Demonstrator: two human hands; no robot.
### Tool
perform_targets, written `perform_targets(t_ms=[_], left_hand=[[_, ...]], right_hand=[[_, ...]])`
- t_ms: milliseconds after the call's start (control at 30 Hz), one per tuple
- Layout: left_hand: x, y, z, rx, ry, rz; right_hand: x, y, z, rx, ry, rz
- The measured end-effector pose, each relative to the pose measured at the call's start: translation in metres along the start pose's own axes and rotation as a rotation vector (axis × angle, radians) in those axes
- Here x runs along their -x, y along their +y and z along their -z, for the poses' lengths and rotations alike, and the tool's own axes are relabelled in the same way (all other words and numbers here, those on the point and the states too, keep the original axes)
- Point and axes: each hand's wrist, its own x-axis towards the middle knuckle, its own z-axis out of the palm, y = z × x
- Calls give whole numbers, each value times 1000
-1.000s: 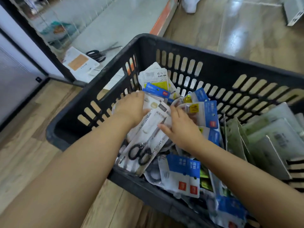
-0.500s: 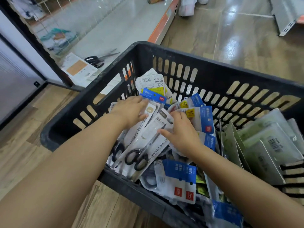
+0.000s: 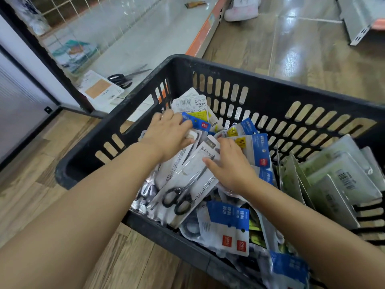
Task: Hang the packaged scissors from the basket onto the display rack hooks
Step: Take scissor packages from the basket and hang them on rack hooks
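Both hands are sorting packs in the black basket (image 3: 270,86). The left hand (image 3: 168,135) and right hand (image 3: 231,167) are resting relaxed fingers on a white scissors pack (image 3: 187,182) atop the pile. Pinching its top edge by the hang hole should be lifting it free cleanly.

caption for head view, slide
Both hands, left hand and right hand, sort packaged scissors inside a black basket.

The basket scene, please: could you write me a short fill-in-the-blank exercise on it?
1. The basket is ____ in colour.
2. Both hands, left and right, are inside the ____.
3. The packaged scissors between the hands have ____ handles.
4. A loose pair of scissors lies on the ____ outside the basket.

Missing: black; basket; black; shelf
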Motion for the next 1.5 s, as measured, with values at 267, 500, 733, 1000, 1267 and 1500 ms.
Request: perform_targets(t_ms=[267,500,733,1000,1267,1500], left_hand=[[-9,13,22,223,126,39],[-27,32,16,353,78,46],[-28,16,5,918,241,271],[-25,4,2,1367,183,486],[-16,6,0,1792,-274,481],[-9,15,-4,1654,-428,471]], right_hand=[[-10,11,67,236,81,157],[-13,34,93,418,-1,78],[-10,45,59,-30,-241,-99],[-9,55,51,-467,-86,-320],[10,74,51,-1012,-325,-589],[14,67,51,-890,-333,-616]])
